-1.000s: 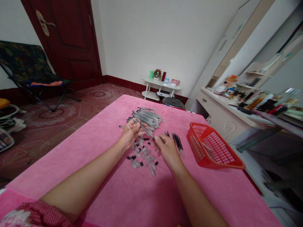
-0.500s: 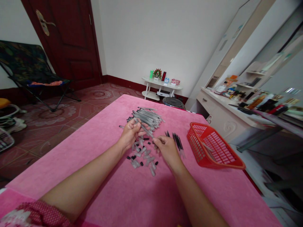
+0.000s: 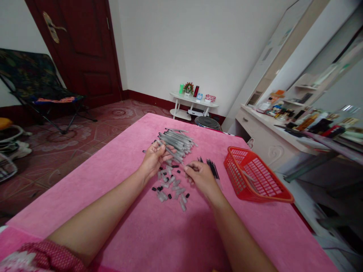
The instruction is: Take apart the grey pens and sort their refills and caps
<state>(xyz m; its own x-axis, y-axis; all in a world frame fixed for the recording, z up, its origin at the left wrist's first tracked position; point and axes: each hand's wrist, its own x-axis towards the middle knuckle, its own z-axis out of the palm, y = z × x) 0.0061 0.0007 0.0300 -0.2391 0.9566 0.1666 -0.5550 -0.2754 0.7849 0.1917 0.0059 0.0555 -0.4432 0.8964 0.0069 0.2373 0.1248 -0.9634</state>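
My left hand (image 3: 154, 156) is closed on a grey translucent pen barrel (image 3: 171, 152), which slants down toward the right. My right hand (image 3: 198, 173) pinches at the barrel's lower end, around a small thin piece that the fingers mostly hide. Behind the left hand lies a heap of similar pen barrels (image 3: 177, 139). Clear pen caps (image 3: 178, 192) and small black plugs (image 3: 169, 196) are scattered below and between the hands. Just right of my right hand lie several thin black pen refills (image 3: 212, 169), partly covered by it.
A red plastic basket (image 3: 241, 185) stands at the right on the pink tablecloth (image 3: 121, 223), with a pale stick-like item (image 3: 248, 176) inside. Beyond the table are a small white stand (image 3: 181, 97), a folding chair (image 3: 31, 87) and a dresser (image 3: 272, 139) with bottles.
My left hand has shifted slightly left with the pen barrel, opening a small gap to my right hand. The right hand stays almost in place. Loose parts lie as before.
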